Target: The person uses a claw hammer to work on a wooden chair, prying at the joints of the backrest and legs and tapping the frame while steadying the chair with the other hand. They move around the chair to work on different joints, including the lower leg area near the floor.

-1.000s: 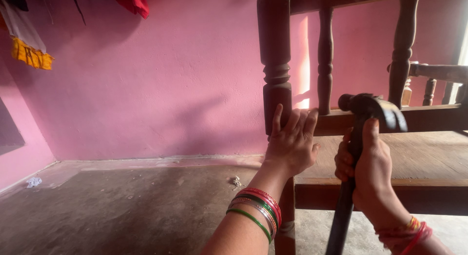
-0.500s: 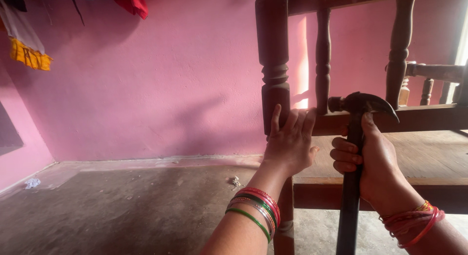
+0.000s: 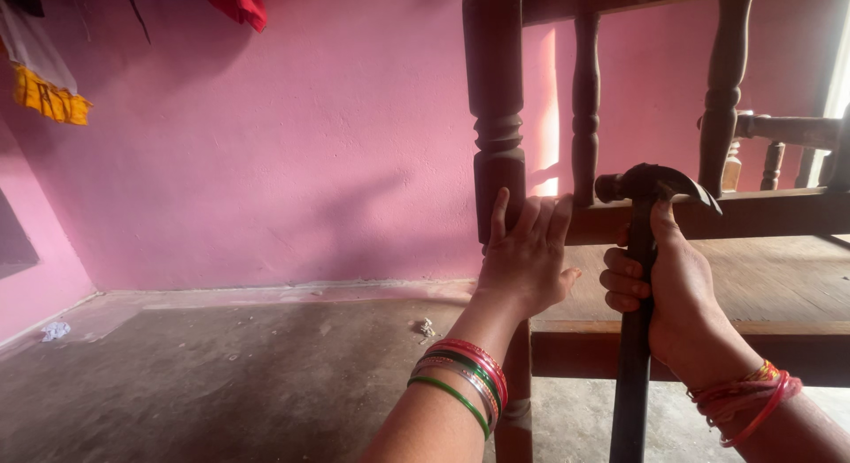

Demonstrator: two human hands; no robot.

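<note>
Two hands at work on dark wooden furniture against a pink wall [image 3: 266, 162]. Left hand [image 3: 524, 259] spread flat, fingers straight and slightly fanned, palm pressed to the joint where the turned post [image 3: 494, 118] meets the horizontal rail [image 3: 761, 213]; nothing gripped, just braced against the wood. Green, red and silver bangles [image 3: 460, 381] stacked on that wrist. Right hand [image 3: 677, 290] wrapped tightly round the dark handle of a claw hammer [image 3: 651, 184], fingers curled shut, thumb stretched up the shaft toward the head. Hammer upright, head level with the rail and just in front of it (touching or barely clear: cannot tell), round face turned toward the left hand, claw curving away to the right. Red and orange threads and bangles [image 3: 748, 392] on the right wrist. More turned spindles [image 3: 584, 100] above the rail, a flat wooden seat surface [image 3: 779, 277] behind it, and a lower rail [image 3: 575, 348] beneath the hands. Bare grey concrete floor [image 3: 221, 374] below, with a small crumpled scrap [image 3: 426, 327] near the wall. Clothes [image 3: 239, 1] hanging at the top left, one yellow piece [image 3: 49, 96] among them.
</note>
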